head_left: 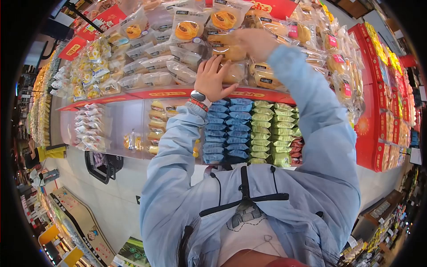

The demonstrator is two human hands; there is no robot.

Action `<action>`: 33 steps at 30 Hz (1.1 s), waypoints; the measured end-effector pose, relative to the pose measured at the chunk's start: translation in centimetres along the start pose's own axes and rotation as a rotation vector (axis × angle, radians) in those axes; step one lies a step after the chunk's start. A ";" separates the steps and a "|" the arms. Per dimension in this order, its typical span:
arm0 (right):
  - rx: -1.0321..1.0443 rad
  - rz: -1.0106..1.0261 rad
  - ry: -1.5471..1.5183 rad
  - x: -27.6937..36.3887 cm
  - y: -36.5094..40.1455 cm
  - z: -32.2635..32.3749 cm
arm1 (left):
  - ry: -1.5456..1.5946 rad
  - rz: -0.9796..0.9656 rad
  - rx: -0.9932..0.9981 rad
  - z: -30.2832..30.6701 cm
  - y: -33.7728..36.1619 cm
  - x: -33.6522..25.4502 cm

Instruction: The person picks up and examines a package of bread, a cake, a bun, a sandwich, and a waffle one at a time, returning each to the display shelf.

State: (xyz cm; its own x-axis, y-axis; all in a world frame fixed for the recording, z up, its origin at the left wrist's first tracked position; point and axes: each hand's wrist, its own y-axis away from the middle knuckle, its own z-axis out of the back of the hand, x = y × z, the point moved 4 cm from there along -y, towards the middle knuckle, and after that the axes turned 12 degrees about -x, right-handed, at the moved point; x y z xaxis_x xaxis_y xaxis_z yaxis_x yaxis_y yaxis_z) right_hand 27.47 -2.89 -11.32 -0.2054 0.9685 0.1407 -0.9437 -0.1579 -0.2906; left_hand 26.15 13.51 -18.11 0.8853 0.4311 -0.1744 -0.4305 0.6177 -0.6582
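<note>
My left hand (214, 80) has its fingers spread over the front of a stack of packaged buns (233, 71), just above the red shelf edge. Farther up and to the right, my right hand (258, 43) reaches among bagged pastries; it is smeared by motion and its fingers are hard to make out. Two clear bags with round golden pastries stand upright behind the hands, one at the left (187, 29) and one nearer the middle (224, 18). More bagged buns (266, 79) lie right of my left hand, beneath my right forearm.
Below the red shelf edge (169, 94) are rows of blue packets (238, 129) and green packets (262, 129). Small yellow bags (95, 58) fill the left. A black basket (102, 167) is on the floor at lower left. Red shelving (373, 98) rises at the right.
</note>
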 end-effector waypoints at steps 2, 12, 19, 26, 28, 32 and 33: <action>-0.102 -0.176 0.024 -4.1 1.1 2.8 | -0.014 0.007 0.030 -0.2 -0.1 0.1; 0.022 -0.357 0.194 -13.9 6.0 -0.6 | 0.009 0.012 0.204 -0.7 -0.3 0.1; -0.243 -0.139 -0.018 -11.3 5.9 4.6 | 0.014 0.004 0.185 0.0 -0.6 -0.3; -0.447 -0.391 -0.975 -5.8 10.0 11.3 | 0.308 0.148 -0.280 2.7 -1.4 -1.3; -0.420 -0.405 -1.173 -2.6 12.0 13.0 | 1.034 0.496 -0.226 5.9 -2.9 -3.9; -0.471 -0.440 -1.534 4.7 16.4 13.8 | 1.410 0.674 -0.063 14.9 -3.5 -10.8; -0.471 -0.466 -1.656 6.5 17.5 13.7 | 1.405 0.685 -0.043 16.6 -3.2 -12.4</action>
State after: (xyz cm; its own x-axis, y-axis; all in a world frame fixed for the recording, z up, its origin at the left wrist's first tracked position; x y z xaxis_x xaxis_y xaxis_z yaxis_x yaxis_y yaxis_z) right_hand 6.07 -2.03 -2.58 -0.2699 -0.3197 0.9083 -0.9087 0.3966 -0.1304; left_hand 13.66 17.14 -1.71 -0.0109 -0.3403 -0.9403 -0.8213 0.5394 -0.1857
